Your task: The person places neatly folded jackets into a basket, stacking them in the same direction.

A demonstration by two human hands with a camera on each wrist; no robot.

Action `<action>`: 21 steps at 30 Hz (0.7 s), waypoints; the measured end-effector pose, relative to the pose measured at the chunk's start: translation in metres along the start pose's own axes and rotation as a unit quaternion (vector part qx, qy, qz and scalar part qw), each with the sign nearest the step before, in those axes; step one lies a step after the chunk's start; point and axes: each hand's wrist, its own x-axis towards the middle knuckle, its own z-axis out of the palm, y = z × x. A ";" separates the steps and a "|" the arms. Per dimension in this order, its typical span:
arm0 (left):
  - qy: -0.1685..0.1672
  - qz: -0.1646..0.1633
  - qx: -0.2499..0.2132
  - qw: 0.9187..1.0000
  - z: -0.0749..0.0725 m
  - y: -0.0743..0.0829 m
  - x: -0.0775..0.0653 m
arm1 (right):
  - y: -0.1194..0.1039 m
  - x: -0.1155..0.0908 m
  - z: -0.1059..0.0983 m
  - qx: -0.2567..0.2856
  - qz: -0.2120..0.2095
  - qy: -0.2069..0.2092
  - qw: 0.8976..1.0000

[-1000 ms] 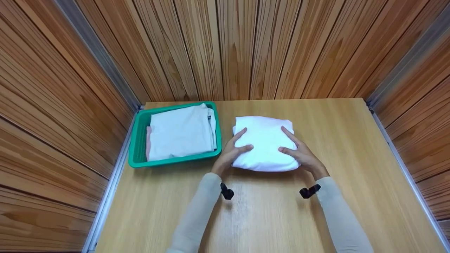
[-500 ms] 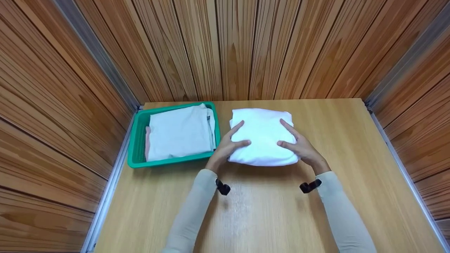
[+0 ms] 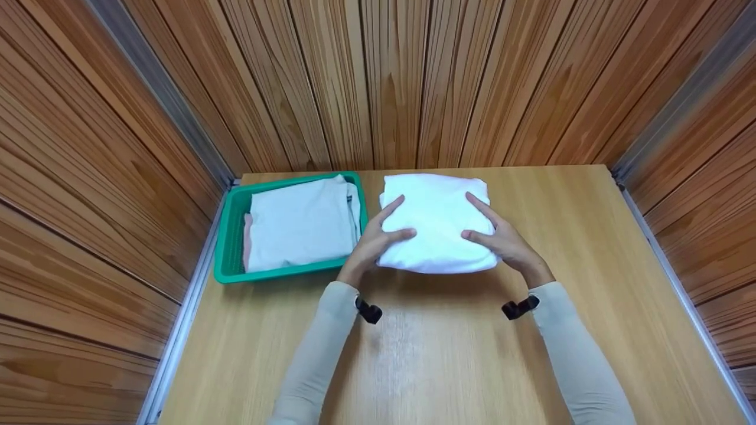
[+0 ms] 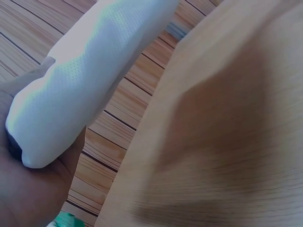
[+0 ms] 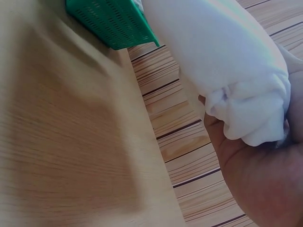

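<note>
A folded white garment (image 3: 437, 218), thick and with a finely dotted weave, is held up off the table between my two hands. My left hand (image 3: 373, 243) grips its left side, thumb on top and the other fingers under it. On the opposite side my right hand (image 3: 512, 245) holds it the same way. In the left wrist view the garment (image 4: 71, 99) hangs above the tabletop and throws a shadow there. Bunched fold ends of the garment (image 5: 246, 109) sit in the right palm in the right wrist view.
To the left, a green plastic basket (image 3: 283, 273) stands on the wooden table (image 3: 425, 354). It holds a folded pale cloth (image 3: 301, 224) with a pink edge (image 3: 247, 236) beneath. Wood-plank walls (image 3: 396, 88) close off the back and sides.
Both hands have lifted the white garment and carried it away from me and slightly left, closer to the basket. The basket and its contents have stayed put.
</note>
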 end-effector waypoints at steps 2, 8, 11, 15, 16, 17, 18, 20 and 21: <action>0.001 0.001 -0.004 1.000 -0.002 0.001 -0.001 | -0.002 0.000 0.001 0.001 -0.009 -0.002 1.000; 0.002 0.011 -0.012 1.000 -0.008 0.000 -0.003 | -0.009 0.005 0.006 -0.010 -0.002 -0.001 1.000; 0.003 0.017 -0.016 1.000 -0.012 -0.001 -0.004 | -0.011 0.007 0.009 -0.011 -0.003 0.000 1.000; 0.007 0.021 -0.024 0.999 -0.019 0.000 -0.005 | -0.013 0.011 0.013 -0.011 -0.012 0.000 1.000; 0.009 0.021 -0.026 0.999 -0.021 0.000 -0.006 | -0.014 0.013 0.015 -0.011 -0.015 -0.001 1.000; 0.011 0.021 -0.028 0.999 -0.023 0.001 -0.006 | -0.015 0.014 0.016 -0.010 -0.017 -0.003 1.000; 0.014 0.020 -0.030 0.999 -0.026 0.001 -0.007 | -0.016 0.016 0.018 -0.011 -0.020 -0.004 1.000; 0.019 0.018 -0.031 0.999 -0.030 0.002 -0.008 | -0.018 0.018 0.021 -0.012 -0.024 -0.006 1.000; 0.022 0.016 -0.029 0.999 -0.032 0.002 -0.009 | -0.019 0.020 0.023 -0.011 -0.026 -0.007 1.000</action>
